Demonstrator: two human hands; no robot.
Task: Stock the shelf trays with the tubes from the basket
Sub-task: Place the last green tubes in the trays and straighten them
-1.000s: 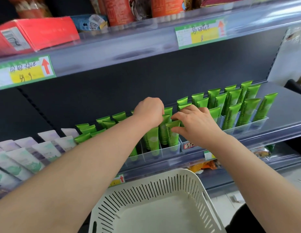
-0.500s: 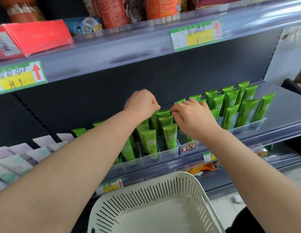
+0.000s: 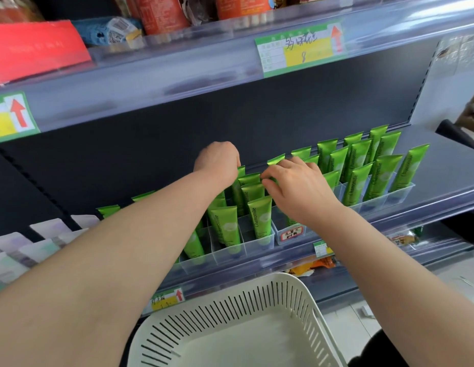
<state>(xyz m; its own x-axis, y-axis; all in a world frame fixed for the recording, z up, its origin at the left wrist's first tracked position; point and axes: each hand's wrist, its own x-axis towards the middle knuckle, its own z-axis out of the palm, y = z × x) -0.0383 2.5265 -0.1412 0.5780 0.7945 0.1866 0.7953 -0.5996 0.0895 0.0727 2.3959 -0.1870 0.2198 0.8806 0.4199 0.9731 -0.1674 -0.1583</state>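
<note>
Reaching among green tubes: left hand, right hand; one basket.

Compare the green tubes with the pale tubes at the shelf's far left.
The green tubes are bright green; the pale tubes are whitish. The green tubes stand in clear divided trays; what holds the pale tubes is unclear. The left hand and right hand are at the green tubes, not the pale tubes. Both have flat ends up.

The left forearm and right forearm are bare, like the left hand and right hand. Black clothing shows beneath the right forearm.
</note>
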